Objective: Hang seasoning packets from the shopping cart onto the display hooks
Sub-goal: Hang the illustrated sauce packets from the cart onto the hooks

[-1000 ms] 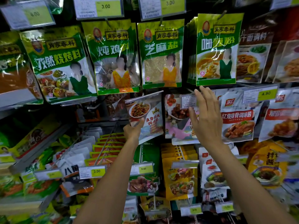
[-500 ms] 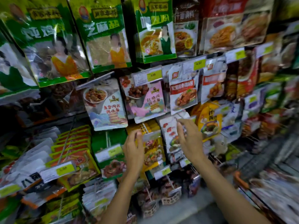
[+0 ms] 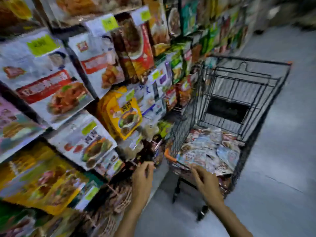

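Hands both look empty, though it's pretty blurry. Left hand [image 3: 142,175] is loosely curled, close to the hanging display packets [image 3: 82,144]. Right hand [image 3: 204,178] has fingers spread at the shopping cart's [image 3: 248,79] near edge. Seasoning packets [image 3: 205,147] sit piled in the cart, just ahead of it.

**One head-worn view, tilted down the aisle**

The single wide-angle camera sits on the person's head and faces forward and steeply down. The packet rack [image 3: 71,93] looms close on the left, bowed by the lens. The shopping cart [image 3: 239,86] stands near, right of centre, on grey floor [image 3: 282,168]. The left hand [image 3: 142,175] and right hand [image 3: 206,181] show near the bottom edge. The whole view is blurred.
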A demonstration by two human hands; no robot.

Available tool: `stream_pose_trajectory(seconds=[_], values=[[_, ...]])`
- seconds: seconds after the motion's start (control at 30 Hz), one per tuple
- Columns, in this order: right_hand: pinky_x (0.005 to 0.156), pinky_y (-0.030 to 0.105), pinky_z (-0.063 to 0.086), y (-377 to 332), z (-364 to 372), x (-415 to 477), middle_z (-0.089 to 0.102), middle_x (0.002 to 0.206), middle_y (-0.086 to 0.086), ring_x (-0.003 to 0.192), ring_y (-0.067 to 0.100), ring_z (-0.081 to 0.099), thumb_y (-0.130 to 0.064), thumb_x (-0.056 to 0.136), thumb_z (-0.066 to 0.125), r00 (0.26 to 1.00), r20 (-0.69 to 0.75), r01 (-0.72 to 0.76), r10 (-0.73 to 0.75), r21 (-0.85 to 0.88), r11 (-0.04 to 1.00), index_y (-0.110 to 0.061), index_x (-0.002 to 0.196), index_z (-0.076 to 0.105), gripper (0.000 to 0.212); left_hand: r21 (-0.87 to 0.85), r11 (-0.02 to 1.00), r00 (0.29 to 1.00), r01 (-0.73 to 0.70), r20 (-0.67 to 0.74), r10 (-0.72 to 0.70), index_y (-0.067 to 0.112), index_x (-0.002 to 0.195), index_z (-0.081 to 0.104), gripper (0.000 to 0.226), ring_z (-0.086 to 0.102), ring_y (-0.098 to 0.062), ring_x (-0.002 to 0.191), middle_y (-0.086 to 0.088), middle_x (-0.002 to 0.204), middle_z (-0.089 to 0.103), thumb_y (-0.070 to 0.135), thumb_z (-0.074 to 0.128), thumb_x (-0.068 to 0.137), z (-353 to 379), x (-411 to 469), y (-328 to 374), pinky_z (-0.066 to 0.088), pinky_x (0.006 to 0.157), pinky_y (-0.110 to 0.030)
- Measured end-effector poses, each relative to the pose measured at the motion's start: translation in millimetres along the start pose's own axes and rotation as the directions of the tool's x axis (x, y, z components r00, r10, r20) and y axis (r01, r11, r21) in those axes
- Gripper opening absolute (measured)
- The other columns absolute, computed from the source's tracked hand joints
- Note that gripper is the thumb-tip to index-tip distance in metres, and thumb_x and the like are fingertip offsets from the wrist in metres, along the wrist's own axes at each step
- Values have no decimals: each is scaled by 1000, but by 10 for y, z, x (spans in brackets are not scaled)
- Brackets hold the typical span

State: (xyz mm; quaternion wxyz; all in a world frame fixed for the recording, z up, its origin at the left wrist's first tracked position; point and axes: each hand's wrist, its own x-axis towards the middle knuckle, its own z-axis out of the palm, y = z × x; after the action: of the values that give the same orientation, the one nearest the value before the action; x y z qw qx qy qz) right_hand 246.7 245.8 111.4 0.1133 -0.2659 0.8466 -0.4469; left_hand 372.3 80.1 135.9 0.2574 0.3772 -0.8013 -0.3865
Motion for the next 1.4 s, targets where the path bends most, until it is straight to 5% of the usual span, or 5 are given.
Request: stream_pose_trajectory(seconds=[0.4, 0.67, 0.77, 1.03, 1.4], values=[[61, 28, 42, 1283, -380, 929, 67, 74, -4, 69, 18, 63, -11, 95, 53, 876, -193, -433, 442, 91, 897, -13, 97, 67, 15, 147, 988, 862, -51, 505, -30, 12, 114, 62, 23, 59, -14, 78, -3, 90, 66, 23, 48, 98, 1924, 1033, 180, 46, 67, -24], [60, 27, 45, 2114, 89, 1771, 70, 90, 9, 74, 21, 62, -15, 96, 51, 742, -192, -627, 643, 141, 766, -7, 100, 67, 18, 313, 950, 777, -7, 599, -192, 1, 110, 61, 23, 45, -11, 59, 1, 70, 51, 16, 49, 98, 3075, 1855, -486, 32, 53, -23], [48, 14, 29, 2414, 333, 2020, 67, 90, 12, 74, 21, 57, -14, 97, 50, 717, -171, -669, 676, 108, 736, -3, 98, 66, 20, 371, 928, 748, 32, 607, -269, -4, 112, 60, 24, 54, -22, 65, -13, 78, 58, 11, 48, 97, 3386, 2032, -823, 34, 46, -13], [75, 37, 49, 2765, 924, 2360, 68, 96, 17, 91, 32, 63, -18, 95, 57, 680, -43, -729, 732, 63, 681, 0, 106, 62, 22, 496, 861, 692, 109, 584, -424, -1, 130, 45, 35, 51, -35, 112, -22, 126, 50, 13, 46, 97, 3949, 2127, -1414, 45, 91, -40], [60, 22, 51, 2852, 869, 2215, 67, 80, 6, 72, 19, 63, -7, 92, 58, 606, -119, -790, 787, 26, 612, -5, 85, 60, 8, 454, 891, 717, 28, 612, -334, 15, 146, 29, 56, 28, -24, 135, -7, 151, 27, 23, 52, 96, 4141, 1895, -1421, 35, 102, -31]])
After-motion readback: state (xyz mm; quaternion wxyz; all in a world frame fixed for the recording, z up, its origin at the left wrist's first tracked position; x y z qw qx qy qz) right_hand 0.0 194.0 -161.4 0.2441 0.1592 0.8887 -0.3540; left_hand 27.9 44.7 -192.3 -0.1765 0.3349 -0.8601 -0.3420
